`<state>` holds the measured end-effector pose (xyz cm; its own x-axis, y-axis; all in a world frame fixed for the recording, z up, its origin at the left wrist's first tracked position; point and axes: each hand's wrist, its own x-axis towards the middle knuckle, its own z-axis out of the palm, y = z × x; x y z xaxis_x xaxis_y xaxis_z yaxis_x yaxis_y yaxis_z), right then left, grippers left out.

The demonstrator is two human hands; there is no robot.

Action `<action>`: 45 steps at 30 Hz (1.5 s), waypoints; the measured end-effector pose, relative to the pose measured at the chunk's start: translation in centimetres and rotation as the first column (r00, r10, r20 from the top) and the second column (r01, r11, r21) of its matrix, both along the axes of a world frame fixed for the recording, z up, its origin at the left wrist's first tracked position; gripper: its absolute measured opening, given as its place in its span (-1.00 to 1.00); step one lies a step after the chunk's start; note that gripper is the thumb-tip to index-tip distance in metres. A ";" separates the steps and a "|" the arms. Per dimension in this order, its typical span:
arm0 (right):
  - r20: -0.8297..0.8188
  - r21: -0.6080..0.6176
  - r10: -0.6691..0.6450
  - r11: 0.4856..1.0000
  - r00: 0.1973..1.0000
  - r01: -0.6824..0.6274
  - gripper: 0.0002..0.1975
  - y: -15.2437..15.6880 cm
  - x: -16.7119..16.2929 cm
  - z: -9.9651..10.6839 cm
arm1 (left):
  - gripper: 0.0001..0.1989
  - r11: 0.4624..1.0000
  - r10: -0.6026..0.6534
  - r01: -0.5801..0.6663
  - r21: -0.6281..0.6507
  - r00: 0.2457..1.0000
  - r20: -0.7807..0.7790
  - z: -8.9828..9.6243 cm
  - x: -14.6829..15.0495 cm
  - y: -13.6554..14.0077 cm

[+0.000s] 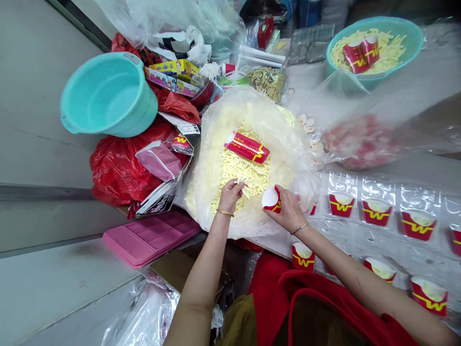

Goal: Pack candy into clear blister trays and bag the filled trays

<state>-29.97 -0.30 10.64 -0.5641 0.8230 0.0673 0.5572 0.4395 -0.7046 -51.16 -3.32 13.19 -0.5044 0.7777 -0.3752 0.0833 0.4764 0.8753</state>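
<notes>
My left hand [231,196] pinches a few pale toy french fries [247,190] above a heap of the same fries [239,169] in a large clear plastic bag [288,144]. Held in my right hand [288,207] is a small red fry carton [272,199] with a white inside and a yellow zigzag mark. It is tilted toward my left hand; whether anything lies inside is hidden. A nested stack of red cartons [248,147] rests on top of the heap.
Filled red cartons [341,204] in clear packs lie in rows at the right. A turquoise basin [374,48] with fries and cartons stands back right, another turquoise tub [108,93] at left. Red bags [122,166] and a pink tray [153,236] border the left side.
</notes>
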 end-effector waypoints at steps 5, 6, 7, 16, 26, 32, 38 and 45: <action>-0.075 -0.046 0.074 0.996 0.994 -0.078 -0.25 -0.7 -3.3 0.6 | -0.74 0.972 0.100 -0.171 0.159 0.920 0.378 1.9 2.7 -1.1; -0.101 -0.060 0.069 0.995 0.993 -0.075 -0.25 -0.8 -3.7 0.6 | -0.74 0.970 0.103 -0.169 0.177 0.938 0.330 1.8 3.2 -1.2; -0.128 -0.074 0.053 0.995 0.990 -0.063 -0.26 -0.9 -4.1 0.7 | -0.75 0.971 0.092 -0.143 0.194 0.964 0.250 1.5 3.6 -1.3; -0.083 -0.020 -0.011 1.000 0.997 0.009 -0.32 -0.1 -3.5 1.4 | -0.75 0.945 -0.182 0.262 0.193 0.917 -0.355 1.8 3.9 -2.8; -0.137 0.013 0.062 0.998 0.989 -0.061 -0.31 -0.3 -1.9 0.5 | -0.93 0.943 -0.229 0.312 0.117 0.863 -0.451 2.6 4.5 -2.1; -0.252 -0.008 0.055 0.998 0.966 -0.058 -0.29 -0.4 -0.7 0.1 | -0.86 0.972 -0.029 0.044 0.231 0.997 -0.065 2.1 5.1 -2.2; -0.323 -0.026 0.041 0.998 0.946 -0.052 -0.26 -0.7 -0.2 -0.5 | -0.83 0.958 0.051 -0.072 0.279 0.995 0.082 2.8 5.8 -2.2; -0.350 -0.002 0.067 0.997 0.934 -0.072 -0.26 -0.7 0.9 -0.3 | -0.82 0.943 0.094 -0.105 0.316 0.994 0.051 4.9 6.4 -2.8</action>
<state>-29.09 -1.01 10.37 -0.5626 0.7851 0.2589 0.2430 0.4563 -0.8560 -44.72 -6.12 18.11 -0.5763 0.8059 -0.1357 0.0168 0.1777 0.9839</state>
